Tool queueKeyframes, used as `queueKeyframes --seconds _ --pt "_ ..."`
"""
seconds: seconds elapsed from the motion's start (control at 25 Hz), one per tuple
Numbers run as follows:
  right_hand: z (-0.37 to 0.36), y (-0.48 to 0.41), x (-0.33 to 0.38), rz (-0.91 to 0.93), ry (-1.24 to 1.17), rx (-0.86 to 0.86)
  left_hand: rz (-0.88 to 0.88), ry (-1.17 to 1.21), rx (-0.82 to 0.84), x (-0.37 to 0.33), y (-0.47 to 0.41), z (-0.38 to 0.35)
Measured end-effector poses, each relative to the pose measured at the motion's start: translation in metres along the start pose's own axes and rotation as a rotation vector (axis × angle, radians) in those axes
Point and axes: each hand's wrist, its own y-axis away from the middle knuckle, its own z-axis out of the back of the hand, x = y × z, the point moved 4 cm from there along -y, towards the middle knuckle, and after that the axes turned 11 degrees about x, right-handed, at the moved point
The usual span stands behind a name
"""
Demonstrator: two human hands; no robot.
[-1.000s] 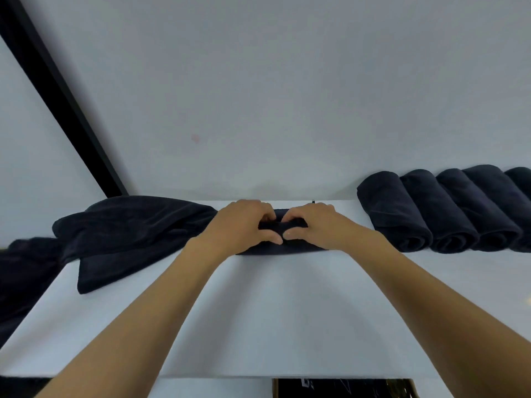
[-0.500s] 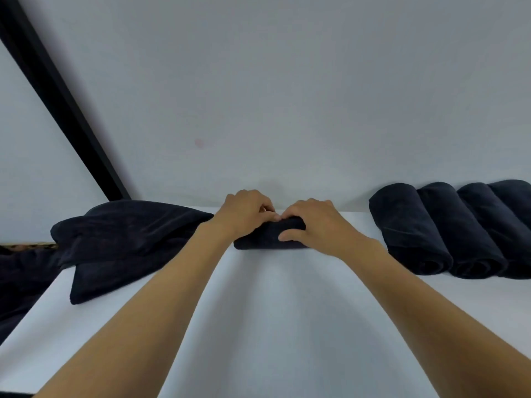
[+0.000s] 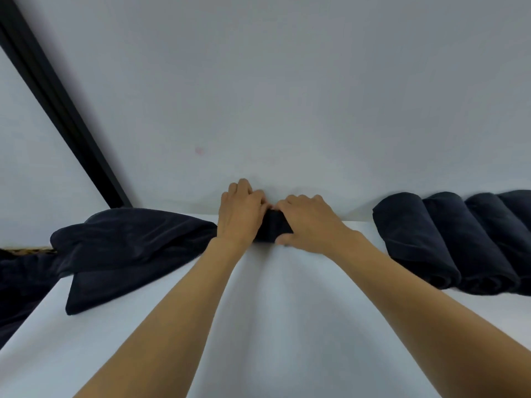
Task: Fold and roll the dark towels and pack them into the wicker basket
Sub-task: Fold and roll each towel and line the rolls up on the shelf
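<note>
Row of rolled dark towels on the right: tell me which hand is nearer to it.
Right. The right hand grips the dark towel roll at mid-table, left of the row of rolled dark towels and apart from it; the left hand grips the same roll, farther left.

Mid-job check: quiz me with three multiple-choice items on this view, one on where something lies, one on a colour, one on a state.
1. The loose towel pile lies:
A) left of the centre towel
B) right of it
C) on top of it

2. The table top is:
A) green
B) white
C) brown

3. The centre towel is:
A) spread flat
B) lying untouched
C) held in both grips

Answers:
1 A: the pile sits on the left side, beside the left wrist.
2 B: bare white surface shows between the forearms.
3 C: the left grip and right grip both curl over it.
</note>
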Motion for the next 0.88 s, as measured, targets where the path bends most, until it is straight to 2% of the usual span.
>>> queueKeyframes --seconds 0.04,0.12,0.2,0.28,0.4,0.44,0.68,0.8,0.88 --pt "0.000 -0.001 -0.001 -0.013 0.003 0.014 0.040 0.054 -0.065 -0.005 0.009 0.005" --pt "0.005 -0.002 -0.006 -0.073 -0.140 0.049 0.141 0.279 -0.109 -0.009 0.030 0.008" --pt "0.007 0.000 -0.013 -0.182 -0.363 0.136 0.259 0.549 -0.060 -0.011 0.051 0.002" --pt "0.005 0.006 -0.020 -0.275 -0.491 0.214 0.305 0.790 0.040 -0.025 0.065 -0.009" --pt "0.003 0.025 -0.034 -0.392 -0.653 0.264 0.224 0.914 0.160 -0.067 0.071 -0.021" --pt "0.004 0.031 -0.040 -0.424 -0.634 0.276 0.200 0.922 0.176 -0.079 0.070 -0.025" --pt "0.026 0.068 -0.081 -0.583 -0.158 0.241 0.090 0.881 0.291 -0.154 0.051 -0.053" --pt "0.026 0.084 -0.100 -0.524 -0.093 0.191 0.006 0.848 0.272 -0.187 0.039 -0.057" --pt "0.019 0.090 -0.107 -0.450 -0.066 0.216 -0.010 0.845 0.255 -0.194 0.036 -0.066"
